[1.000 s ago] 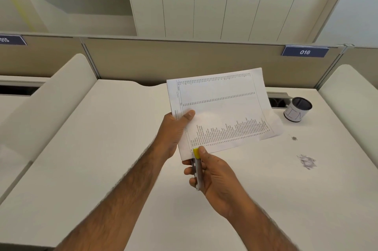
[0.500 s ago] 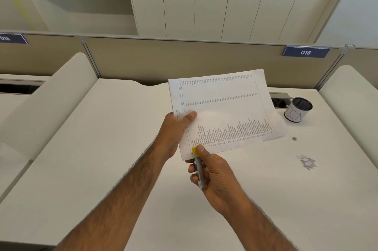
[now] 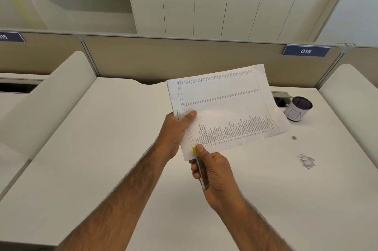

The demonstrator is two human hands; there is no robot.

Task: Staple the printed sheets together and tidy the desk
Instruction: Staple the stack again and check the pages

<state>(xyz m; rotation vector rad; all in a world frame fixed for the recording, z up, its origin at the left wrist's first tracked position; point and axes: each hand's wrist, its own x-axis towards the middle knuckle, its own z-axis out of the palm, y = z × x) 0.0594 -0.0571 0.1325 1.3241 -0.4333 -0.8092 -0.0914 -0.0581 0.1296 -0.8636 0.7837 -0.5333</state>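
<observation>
While a sheaf of printed sheets (image 3: 223, 107) hangs above the white desk (image 3: 102, 148) at the centre of the head camera's frame, a person's left hand (image 3: 176, 132) pinches its left edge, thumb on top. Just below, the right hand (image 3: 214, 171) is wrapped around a slim stapler (image 3: 200, 167), whose yellow tip meets the sheets' lower left corner.

The paper looks light and floppy, and loose pages are likely to slide over one another. The safest hold is probably close to the corner being fastened, with the edges squared.

At the right of the frame, a dark cup (image 3: 298, 108) with a white band stands on the desk. A crumpled scrap (image 3: 306, 161) lies well below it and a small dark speck (image 3: 294, 138) lies between them, probably left for tidying.
</observation>
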